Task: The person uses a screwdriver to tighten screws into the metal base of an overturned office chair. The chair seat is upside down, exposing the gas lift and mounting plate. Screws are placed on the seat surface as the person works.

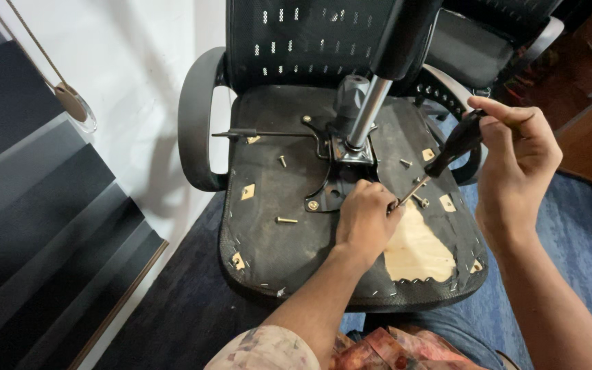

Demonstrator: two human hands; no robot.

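both hands work on an upturned office chair: left hand pinches the screwdriver tip against the seat underside; right hand, at three o'clock, grips the black handle. loose bolts lie at nine o'clock on the torn fabric, bare wood showing at five. farther off, at twelve o'clock, the metal plate, chrome column and mesh backrest.

Loose bolts lie on the upturned seat underside.
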